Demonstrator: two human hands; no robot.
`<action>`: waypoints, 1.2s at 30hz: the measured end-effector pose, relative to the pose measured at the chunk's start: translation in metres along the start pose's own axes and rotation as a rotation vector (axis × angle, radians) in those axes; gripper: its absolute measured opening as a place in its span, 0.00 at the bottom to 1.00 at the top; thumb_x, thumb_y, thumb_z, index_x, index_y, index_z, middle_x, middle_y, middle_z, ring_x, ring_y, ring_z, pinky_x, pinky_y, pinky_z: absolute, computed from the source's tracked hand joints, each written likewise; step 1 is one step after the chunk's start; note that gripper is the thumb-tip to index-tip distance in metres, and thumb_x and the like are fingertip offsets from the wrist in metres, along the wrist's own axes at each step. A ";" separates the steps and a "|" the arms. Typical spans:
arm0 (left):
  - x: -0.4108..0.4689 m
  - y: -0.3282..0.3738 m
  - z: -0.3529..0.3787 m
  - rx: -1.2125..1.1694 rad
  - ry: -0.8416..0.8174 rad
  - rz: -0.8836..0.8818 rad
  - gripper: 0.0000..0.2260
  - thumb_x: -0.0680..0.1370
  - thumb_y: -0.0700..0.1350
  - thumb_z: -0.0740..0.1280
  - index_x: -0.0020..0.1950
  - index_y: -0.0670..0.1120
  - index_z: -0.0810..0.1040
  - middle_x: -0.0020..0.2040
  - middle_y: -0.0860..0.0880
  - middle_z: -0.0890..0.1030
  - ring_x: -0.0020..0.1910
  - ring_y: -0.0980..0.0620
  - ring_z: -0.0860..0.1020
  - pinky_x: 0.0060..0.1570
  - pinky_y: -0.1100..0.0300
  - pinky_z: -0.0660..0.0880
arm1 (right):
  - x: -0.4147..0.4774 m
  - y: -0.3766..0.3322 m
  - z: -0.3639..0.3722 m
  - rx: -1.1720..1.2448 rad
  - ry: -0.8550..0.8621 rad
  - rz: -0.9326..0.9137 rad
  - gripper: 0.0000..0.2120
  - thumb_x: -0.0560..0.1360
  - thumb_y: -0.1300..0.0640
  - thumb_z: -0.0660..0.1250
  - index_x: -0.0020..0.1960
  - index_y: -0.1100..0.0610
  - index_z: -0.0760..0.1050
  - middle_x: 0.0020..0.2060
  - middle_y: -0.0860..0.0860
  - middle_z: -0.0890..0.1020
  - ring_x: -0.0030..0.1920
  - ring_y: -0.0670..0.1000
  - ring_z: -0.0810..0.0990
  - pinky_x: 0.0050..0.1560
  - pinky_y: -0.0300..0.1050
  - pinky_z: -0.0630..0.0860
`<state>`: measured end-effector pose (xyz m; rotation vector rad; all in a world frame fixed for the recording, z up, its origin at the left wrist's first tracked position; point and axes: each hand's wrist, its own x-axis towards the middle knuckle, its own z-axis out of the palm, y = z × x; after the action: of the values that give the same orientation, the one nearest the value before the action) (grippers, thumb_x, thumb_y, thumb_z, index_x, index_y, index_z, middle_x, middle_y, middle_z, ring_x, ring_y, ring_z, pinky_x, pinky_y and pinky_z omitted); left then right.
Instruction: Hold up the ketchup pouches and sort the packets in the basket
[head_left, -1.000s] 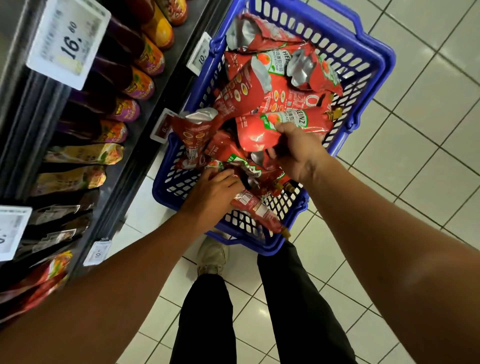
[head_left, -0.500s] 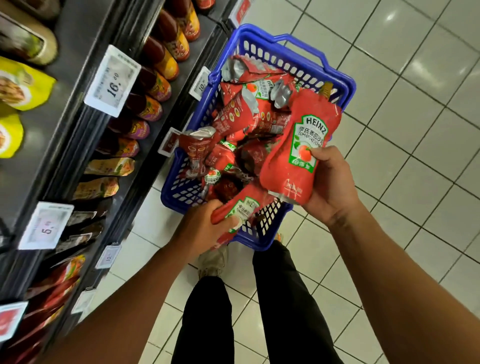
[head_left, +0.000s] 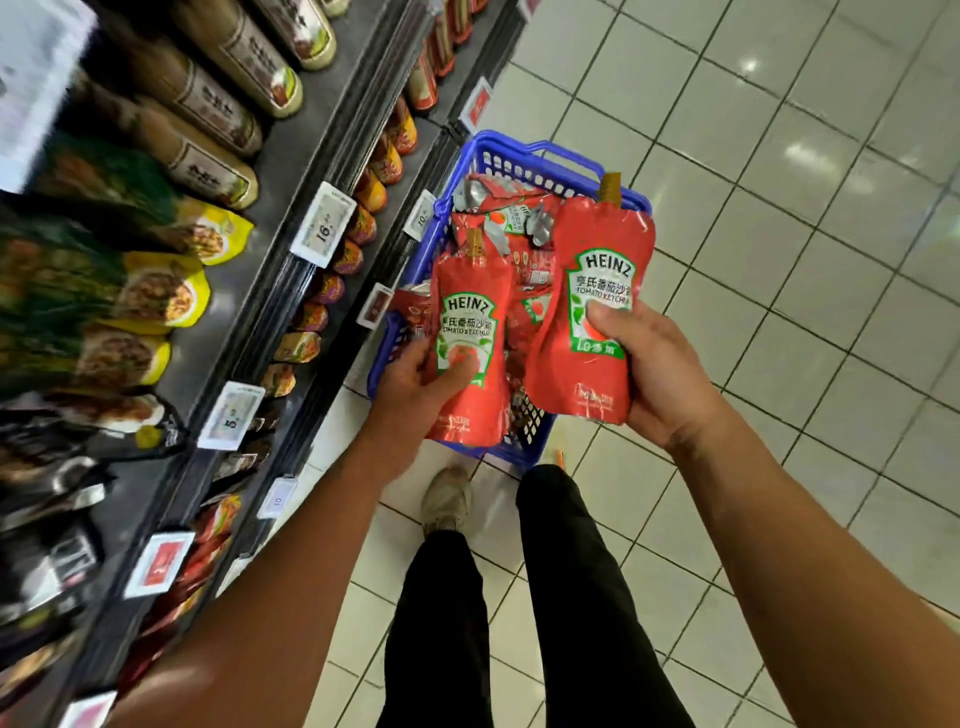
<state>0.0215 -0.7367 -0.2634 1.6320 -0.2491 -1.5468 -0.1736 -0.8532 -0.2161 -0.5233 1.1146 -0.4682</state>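
The left hand (head_left: 415, 376) grips a red ketchup pouch (head_left: 470, 343) around its lower half, thumb pressed across the green label, the brown cap pointing toward twelve o'clock. The right hand (head_left: 652, 369) grips a second ketchup pouch (head_left: 592, 291), larger in the view, with its thumb on the label and fingers curled behind; this pouch too stands upright, its cap at twelve o'clock. The two pouches are side by side and just apart, both held above a blue basket (head_left: 540, 156) that sits on the tiled floor (head_left: 779, 182) at about twelve o'clock from the person's feet. More red pouches (head_left: 511, 218) lie heaped in the basket, some crumpled, with silvery undersides showing. At nine to eleven o'clock runs a dark shelf (head_left: 291, 171) stocked with lying bottles (head_left: 363, 223) and yellow packets (head_left: 161, 299), white price tags (head_left: 323, 225) clipped along its edges. At six o'clock are the person's black trousers (head_left: 566, 597) and one pale shoe (head_left: 447, 499), just beside the basket's near corner.
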 end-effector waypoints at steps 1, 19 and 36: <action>-0.008 0.008 0.002 -0.018 -0.023 0.017 0.21 0.68 0.51 0.77 0.59 0.49 0.80 0.53 0.48 0.86 0.50 0.50 0.84 0.46 0.57 0.81 | -0.009 -0.005 0.003 -0.014 0.001 -0.017 0.21 0.72 0.57 0.68 0.64 0.61 0.76 0.57 0.62 0.83 0.50 0.58 0.84 0.54 0.55 0.82; -0.222 0.147 0.039 -0.269 0.226 0.375 0.23 0.63 0.43 0.76 0.57 0.51 0.78 0.47 0.52 0.86 0.46 0.53 0.83 0.46 0.56 0.80 | -0.167 -0.138 0.103 -0.267 -0.330 -0.159 0.14 0.72 0.61 0.69 0.58 0.59 0.78 0.46 0.55 0.87 0.42 0.52 0.86 0.42 0.46 0.83; -0.463 0.077 0.014 -0.586 0.832 0.640 0.12 0.78 0.38 0.68 0.59 0.51 0.77 0.49 0.49 0.86 0.44 0.51 0.85 0.41 0.58 0.81 | -0.318 -0.105 0.241 -0.679 -1.004 -0.182 0.16 0.64 0.49 0.76 0.51 0.50 0.84 0.47 0.56 0.87 0.43 0.53 0.87 0.42 0.47 0.82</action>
<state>-0.0593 -0.4862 0.1259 1.3804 0.1281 -0.3359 -0.0773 -0.7077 0.1578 -1.2842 0.2137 0.0739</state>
